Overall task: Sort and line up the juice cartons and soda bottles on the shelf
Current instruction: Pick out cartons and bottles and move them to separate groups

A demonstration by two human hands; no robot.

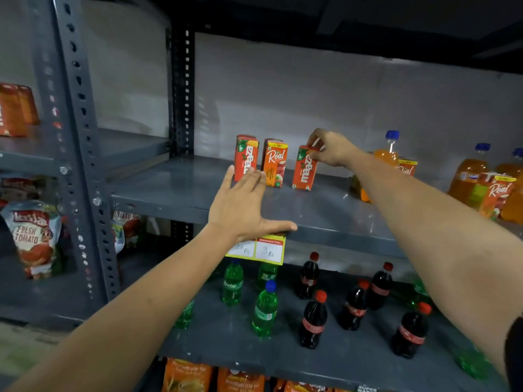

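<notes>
Three small juice cartons stand on the grey upper shelf (175,190): a red Maaza carton (245,155), an orange Real carton (275,162) and a second Maaza carton (304,172). My right hand (331,148) pinches the top of that second Maaza carton, which stands a little tilted. My left hand (243,210) lies flat and open on the shelf's front edge, fingertips close to the first two cartons. Orange soda bottles (468,176) with blue caps and more Real cartons (495,196) stand further right. Cola bottles (312,321) and green soda bottles (264,309) stand scattered on the lower shelf.
A yellow price tag (268,248) hangs from the shelf edge under my left hand. A perforated steel upright (85,154) bounds the shelf on the left. Ketchup pouches (34,236) and red packs (14,108) fill the neighbouring rack. Orange tea packs (186,376) sit at the bottom.
</notes>
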